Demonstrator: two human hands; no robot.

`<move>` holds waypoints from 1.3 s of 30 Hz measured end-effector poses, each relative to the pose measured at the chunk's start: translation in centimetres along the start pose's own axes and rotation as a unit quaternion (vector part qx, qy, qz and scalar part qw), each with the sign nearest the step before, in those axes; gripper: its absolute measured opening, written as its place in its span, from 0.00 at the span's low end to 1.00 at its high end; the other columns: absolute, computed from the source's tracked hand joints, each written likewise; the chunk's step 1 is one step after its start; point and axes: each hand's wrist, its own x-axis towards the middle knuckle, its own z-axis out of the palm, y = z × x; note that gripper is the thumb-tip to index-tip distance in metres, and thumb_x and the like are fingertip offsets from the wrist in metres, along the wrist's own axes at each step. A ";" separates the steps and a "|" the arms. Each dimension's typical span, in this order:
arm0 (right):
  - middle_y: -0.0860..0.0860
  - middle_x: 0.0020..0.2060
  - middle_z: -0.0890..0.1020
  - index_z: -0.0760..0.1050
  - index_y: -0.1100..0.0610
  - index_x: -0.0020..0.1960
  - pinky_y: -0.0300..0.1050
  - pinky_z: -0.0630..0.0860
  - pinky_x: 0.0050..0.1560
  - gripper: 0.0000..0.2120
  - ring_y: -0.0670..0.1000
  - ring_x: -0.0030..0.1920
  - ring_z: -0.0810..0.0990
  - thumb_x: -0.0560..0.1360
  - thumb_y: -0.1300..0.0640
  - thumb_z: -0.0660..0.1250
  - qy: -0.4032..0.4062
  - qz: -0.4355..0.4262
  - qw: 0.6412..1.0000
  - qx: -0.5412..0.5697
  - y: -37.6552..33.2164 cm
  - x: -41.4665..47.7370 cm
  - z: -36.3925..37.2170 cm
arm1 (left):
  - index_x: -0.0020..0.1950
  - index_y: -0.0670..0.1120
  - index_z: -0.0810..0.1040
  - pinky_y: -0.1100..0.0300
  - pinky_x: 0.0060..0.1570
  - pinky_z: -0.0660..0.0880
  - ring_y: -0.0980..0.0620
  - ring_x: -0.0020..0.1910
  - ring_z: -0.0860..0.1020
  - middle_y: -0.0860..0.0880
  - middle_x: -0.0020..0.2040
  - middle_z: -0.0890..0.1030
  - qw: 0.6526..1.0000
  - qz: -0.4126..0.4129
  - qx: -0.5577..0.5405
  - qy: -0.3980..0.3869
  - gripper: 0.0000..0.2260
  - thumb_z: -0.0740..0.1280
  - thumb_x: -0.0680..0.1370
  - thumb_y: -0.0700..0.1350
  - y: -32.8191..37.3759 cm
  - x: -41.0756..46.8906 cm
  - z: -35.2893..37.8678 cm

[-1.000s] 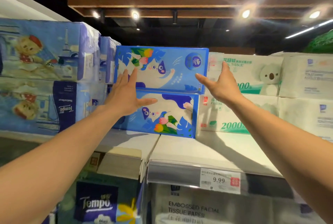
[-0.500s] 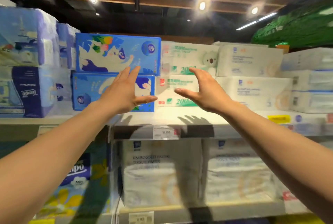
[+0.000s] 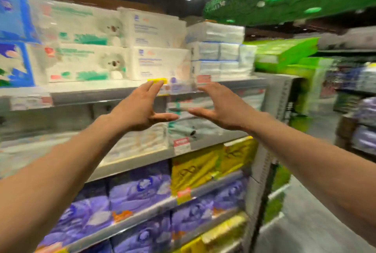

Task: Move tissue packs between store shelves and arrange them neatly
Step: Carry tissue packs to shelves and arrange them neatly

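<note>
Both my hands hover in the air in front of the shelves and hold nothing. My left hand [image 3: 140, 108] has its fingers spread and the thumb pointing right. My right hand [image 3: 219, 108] mirrors it, a short gap between the two thumbs. The two blue patterned tissue packs [image 3: 14, 49] stand stacked at the far left of the top shelf [image 3: 91, 89], well away from both hands. White tissue packs with green print [image 3: 81, 57] sit beside them. The whole view is blurred.
More white packs [image 3: 158, 49] and blue-striped packs [image 3: 219, 57] fill the top shelf to the right. Lower shelves hold white, yellow [image 3: 203, 167] and purple packs [image 3: 138, 189]. Green packs [image 3: 284, 53] lie past the shelf end. An aisle floor [image 3: 315, 222] opens at the right.
My hands have come off the blue packs and drawn closer together. The view has swung right and down, so the blue packs now sit at the left edge.
</note>
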 end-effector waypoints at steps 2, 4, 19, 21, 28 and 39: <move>0.57 0.71 0.73 0.68 0.59 0.75 0.48 0.62 0.73 0.38 0.57 0.72 0.70 0.75 0.35 0.68 -0.010 0.032 0.999 -0.018 3.9 -4.0 -1.8 | 0.81 0.47 0.56 0.45 0.76 0.61 0.43 0.77 0.62 0.44 0.79 0.63 0.999 0.040 -0.011 -0.016 0.60 0.51 0.60 0.86 5.2 1.6 2.5; 0.57 0.73 0.72 0.67 0.59 0.76 0.46 0.59 0.74 0.38 0.56 0.74 0.67 0.76 0.36 0.68 -0.023 0.069 0.997 -0.039 7.8 -8.0 -3.7 | 0.81 0.46 0.58 0.46 0.75 0.63 0.42 0.76 0.64 0.43 0.78 0.65 0.996 0.076 -0.024 -0.030 0.60 0.50 0.60 0.86 10.5 3.3 5.2; 0.52 0.80 0.60 0.59 0.53 0.81 0.55 0.58 0.79 0.47 0.55 0.80 0.57 0.71 0.25 0.56 -0.067 0.403 0.905 -0.121 35.3 -33.9 -14.0 | 0.82 0.52 0.51 0.51 0.77 0.59 0.45 0.79 0.59 0.47 0.81 0.57 0.919 0.314 -0.171 -0.165 0.56 0.60 0.61 0.79 49.1 15.4 25.6; 0.52 0.81 0.58 0.57 0.52 0.81 0.52 0.55 0.78 0.44 0.54 0.80 0.55 0.74 0.28 0.58 -0.065 0.454 0.880 -0.124 38.8 -37.3 -15.6 | 0.82 0.52 0.52 0.52 0.74 0.60 0.46 0.78 0.61 0.47 0.80 0.60 0.899 0.357 -0.180 -0.181 0.51 0.64 0.66 0.76 54.7 17.0 27.8; 0.53 0.80 0.59 0.59 0.52 0.81 0.50 0.54 0.79 0.42 0.54 0.80 0.56 0.75 0.29 0.59 -0.019 0.614 0.776 -0.141 48.9 -50.9 -20.0 | 0.82 0.49 0.53 0.48 0.76 0.61 0.44 0.78 0.61 0.45 0.80 0.60 0.818 0.496 -0.198 -0.215 0.62 0.48 0.57 0.87 74.2 21.2 36.7; 0.53 0.80 0.61 0.61 0.51 0.79 0.54 0.58 0.79 0.51 0.53 0.80 0.58 0.67 0.19 0.50 0.034 0.730 0.665 -0.152 63.9 -72.9 -28.2 | 0.83 0.48 0.49 0.54 0.77 0.54 0.46 0.80 0.56 0.44 0.82 0.54 0.718 0.604 -0.206 -0.279 0.59 0.51 0.61 0.84 106.1 19.1 47.0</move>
